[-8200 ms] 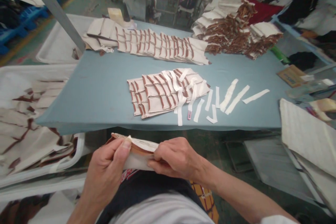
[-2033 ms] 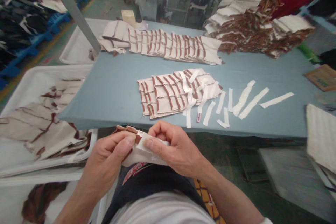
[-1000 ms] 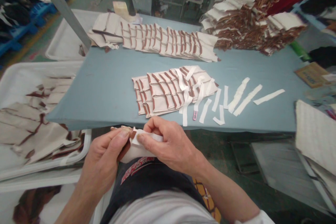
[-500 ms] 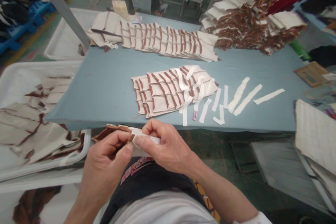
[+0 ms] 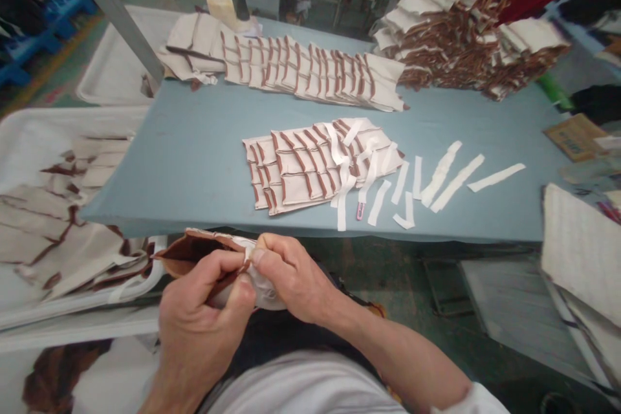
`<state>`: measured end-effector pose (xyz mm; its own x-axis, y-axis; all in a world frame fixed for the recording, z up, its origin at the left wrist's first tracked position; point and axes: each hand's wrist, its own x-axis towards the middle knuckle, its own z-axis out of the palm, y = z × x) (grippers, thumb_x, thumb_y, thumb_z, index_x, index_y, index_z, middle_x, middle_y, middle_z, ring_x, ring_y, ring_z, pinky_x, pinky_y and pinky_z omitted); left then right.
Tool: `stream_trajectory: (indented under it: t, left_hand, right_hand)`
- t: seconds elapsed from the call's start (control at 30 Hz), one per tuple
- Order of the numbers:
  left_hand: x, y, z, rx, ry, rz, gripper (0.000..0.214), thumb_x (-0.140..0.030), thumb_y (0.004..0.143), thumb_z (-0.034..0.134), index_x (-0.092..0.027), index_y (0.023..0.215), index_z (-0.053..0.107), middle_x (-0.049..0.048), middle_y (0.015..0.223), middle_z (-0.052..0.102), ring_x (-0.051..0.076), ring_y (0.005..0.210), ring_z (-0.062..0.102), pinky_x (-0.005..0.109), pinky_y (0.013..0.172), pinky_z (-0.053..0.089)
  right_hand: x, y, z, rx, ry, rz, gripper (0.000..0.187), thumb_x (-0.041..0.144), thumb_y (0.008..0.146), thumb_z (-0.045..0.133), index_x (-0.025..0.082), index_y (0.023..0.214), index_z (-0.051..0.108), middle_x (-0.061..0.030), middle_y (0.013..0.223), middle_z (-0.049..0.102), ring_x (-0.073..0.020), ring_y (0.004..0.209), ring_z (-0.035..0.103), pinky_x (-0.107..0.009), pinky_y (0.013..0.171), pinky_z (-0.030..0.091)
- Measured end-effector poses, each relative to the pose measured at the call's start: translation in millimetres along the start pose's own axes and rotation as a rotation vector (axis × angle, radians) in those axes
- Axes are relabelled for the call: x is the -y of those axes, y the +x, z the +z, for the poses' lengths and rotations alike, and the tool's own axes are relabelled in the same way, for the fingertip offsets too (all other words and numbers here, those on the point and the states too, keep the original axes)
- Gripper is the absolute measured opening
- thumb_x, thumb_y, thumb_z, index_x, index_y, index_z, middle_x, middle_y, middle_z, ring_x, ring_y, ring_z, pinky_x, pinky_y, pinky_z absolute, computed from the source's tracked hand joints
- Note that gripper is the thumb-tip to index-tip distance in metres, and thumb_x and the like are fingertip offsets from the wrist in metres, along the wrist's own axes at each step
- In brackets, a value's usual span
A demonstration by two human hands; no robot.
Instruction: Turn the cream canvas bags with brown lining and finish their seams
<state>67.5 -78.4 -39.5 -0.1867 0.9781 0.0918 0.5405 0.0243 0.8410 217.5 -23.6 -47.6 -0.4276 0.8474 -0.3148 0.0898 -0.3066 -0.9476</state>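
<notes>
In front of my body, just off the table's near edge, both hands grip a cream-and-brown fabric piece [image 5: 191, 250]. Its brown side gapes at the left, and pale cloth bunches under my fingers. My left hand [image 5: 206, 310] pinches the edge between thumb and forefinger. Right beside it, my right hand [image 5: 291, 275] is closed on the same piece, the two thumbs nearly touching. Whether a white strip is still in the right fingers, I cannot tell. On the table beyond lie overlapping fabric pieces [image 5: 298, 165] and loose white strips [image 5: 441, 174].
A long row of fabric pieces [image 5: 310, 74] spans the back of the blue-grey table [image 5: 194, 162]. A tall heap of brown-edged pieces [image 5: 451, 39] rises at the back right. White bins [image 5: 72, 118] with fabric stand left. A small pink clip-like item [image 5: 360, 211] lies near the strips.
The fabric piece has turned and opened more at the left, showing its brown side. My right hand has shifted left, closer to the left thumb, and the white strip no longer shows clearly.
</notes>
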Motion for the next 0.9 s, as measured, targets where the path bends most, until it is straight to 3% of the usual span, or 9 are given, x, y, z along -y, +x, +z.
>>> stream_trajectory:
  t: [0.1, 0.23, 0.33, 0.47, 0.63, 0.7, 0.8, 0.9]
  left_hand:
    - [5, 6, 1.3, 0.003, -0.058, -0.009, 0.018, -0.025, 0.096, 0.062, -0.026, 0.086, 0.076, -0.0072, 0.072, 0.071, 0.016, 0.058, 0.060, 0.028, 0.061, 0.046]
    - [11, 19, 6.4, -0.006, -0.131, 0.031, 0.018, -0.022, 0.090, 0.061, -0.025, 0.077, 0.072, -0.0065, 0.067, 0.066, 0.016, 0.058, 0.056, 0.028, 0.058, 0.045]
    - [6, 27, 13.7, -0.031, -0.163, 0.050, 0.017, -0.019, 0.087, 0.058, -0.026, 0.074, 0.067, -0.0065, 0.068, 0.063, 0.015, 0.061, 0.054, 0.028, 0.062, 0.046]
    - [-6, 36, 18.3, -0.005, -0.227, 0.114, 0.014, -0.023, 0.082, 0.060, -0.026, 0.068, 0.064, -0.0047, 0.068, 0.065, 0.017, 0.064, 0.059, 0.029, 0.065, 0.049]
    - [-7, 54, -1.4, 0.234, -0.419, 0.102, 0.019, -0.023, 0.090, 0.063, -0.024, 0.077, 0.076, -0.0015, 0.073, 0.074, 0.018, 0.064, 0.063, 0.027, 0.058, 0.049]
    - [-5, 63, -15.2, 0.280, -0.387, 0.121, 0.018, -0.024, 0.090, 0.067, -0.023, 0.079, 0.081, 0.0002, 0.076, 0.078, 0.019, 0.068, 0.067, 0.027, 0.061, 0.051]
    - [-4, 71, -33.0, 0.302, -0.278, 0.143, 0.018, -0.025, 0.090, 0.070, -0.024, 0.077, 0.082, 0.0005, 0.075, 0.079, 0.020, 0.067, 0.068, 0.027, 0.062, 0.052]
    - [-8, 72, -41.3, 0.360, -0.208, 0.104, 0.019, -0.031, 0.091, 0.071, -0.026, 0.078, 0.084, 0.0016, 0.077, 0.083, 0.020, 0.060, 0.069, 0.026, 0.056, 0.052]
  right_hand:
    - [-3, 3, 3, 0.019, 0.068, -0.017, 0.037, 0.049, 0.098, 0.058, 0.026, 0.073, 0.044, 0.0059, 0.068, 0.043, -0.0135, 0.064, 0.039, -0.028, 0.059, 0.033]
    - [-6, 7, 13, -0.105, 0.073, -0.020, 0.039, 0.045, 0.100, 0.059, 0.028, 0.071, 0.039, 0.0062, 0.067, 0.038, -0.0143, 0.064, 0.038, -0.028, 0.059, 0.035]
    - [-8, 13, 20, -0.215, 0.040, -0.011, 0.038, 0.033, 0.103, 0.053, 0.029, 0.070, 0.036, 0.0050, 0.067, 0.038, -0.0164, 0.066, 0.040, -0.029, 0.062, 0.038]
    - [-5, 19, 16, -0.230, 0.023, -0.037, 0.036, 0.025, 0.103, 0.049, 0.029, 0.069, 0.038, 0.0032, 0.070, 0.041, -0.0173, 0.070, 0.042, -0.028, 0.062, 0.039]
    - [-2, 11, -2, -0.122, 0.067, -0.178, 0.048, 0.057, 0.113, 0.047, 0.027, 0.075, 0.042, 0.0028, 0.073, 0.045, -0.0171, 0.070, 0.042, -0.030, 0.067, 0.040]
    - [-5, 0, -13, -0.052, 0.044, -0.186, 0.057, 0.069, 0.114, 0.043, 0.026, 0.077, 0.045, 0.0028, 0.074, 0.045, -0.0165, 0.070, 0.041, -0.031, 0.068, 0.039]
    - [-12, -17, -35, 0.074, -0.102, -0.133, 0.060, 0.071, 0.117, 0.040, 0.024, 0.082, 0.053, 0.0023, 0.077, 0.052, -0.0159, 0.071, 0.044, -0.031, 0.068, 0.040]
    - [-10, -27, -57, -0.092, -0.279, -0.145, 0.048, 0.062, 0.115, 0.051, 0.022, 0.090, 0.062, 0.0002, 0.081, 0.064, -0.0174, 0.076, 0.056, -0.032, 0.075, 0.046]
